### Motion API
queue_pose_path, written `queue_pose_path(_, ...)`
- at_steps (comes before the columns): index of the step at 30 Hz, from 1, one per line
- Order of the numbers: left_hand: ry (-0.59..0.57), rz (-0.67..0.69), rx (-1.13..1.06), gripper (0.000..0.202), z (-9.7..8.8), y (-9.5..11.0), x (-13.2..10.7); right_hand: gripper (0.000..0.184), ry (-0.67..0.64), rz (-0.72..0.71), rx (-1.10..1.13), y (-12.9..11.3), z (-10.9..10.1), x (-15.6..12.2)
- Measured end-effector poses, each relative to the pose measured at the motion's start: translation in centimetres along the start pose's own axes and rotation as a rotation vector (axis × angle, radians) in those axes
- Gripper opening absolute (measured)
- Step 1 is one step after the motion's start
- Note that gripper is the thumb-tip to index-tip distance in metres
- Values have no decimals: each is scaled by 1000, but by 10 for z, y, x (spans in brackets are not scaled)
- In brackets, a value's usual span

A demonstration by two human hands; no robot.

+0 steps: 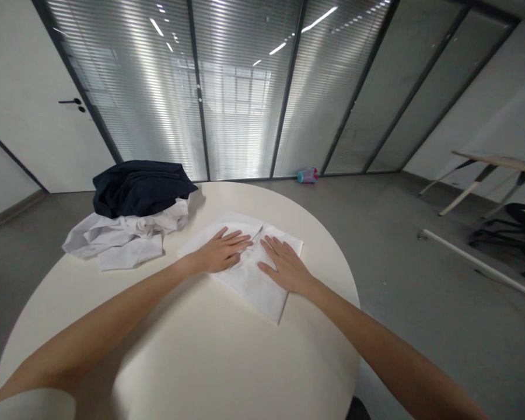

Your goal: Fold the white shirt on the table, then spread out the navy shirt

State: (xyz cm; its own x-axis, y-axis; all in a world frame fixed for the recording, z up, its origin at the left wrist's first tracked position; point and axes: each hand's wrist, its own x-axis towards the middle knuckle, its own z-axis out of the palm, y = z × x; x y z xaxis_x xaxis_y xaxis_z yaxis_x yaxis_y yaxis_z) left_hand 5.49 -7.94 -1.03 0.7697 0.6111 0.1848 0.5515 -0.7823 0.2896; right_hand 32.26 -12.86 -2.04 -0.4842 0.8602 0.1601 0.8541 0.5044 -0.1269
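Folded white garment (254, 280) lies on round surface (227, 367), right of clothes pile (140, 195); left hand (226, 251), right hand (286, 267) flat atop, grip released. Uneven palm pressure could drag layers into creases.

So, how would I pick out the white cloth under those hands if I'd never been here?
Find the round table before the glass wall. Toward its far side, the left hand and right hand rest on a flat white cloth. Its straight edges set it apart from the crumpled white pile to its left, topped with dark cloth.
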Motion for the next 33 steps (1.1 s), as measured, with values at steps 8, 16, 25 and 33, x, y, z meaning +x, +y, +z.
queue_pose_path(8,12,-33,-18,51,0,-4,-6,74,13,4,20,-3,0,-2)
queue_pose_path(16,68,-71,39,46,-16,2,31,42,101,217,76,22,-37,60)
queue_pose_path(25,74,-196,98,49,10,-29,33,30,-33,286,29,31,-19,95)
queue_pose_path(33,93,-183,136,50,12,-25,32,34,9,374,120,22,-15,106)
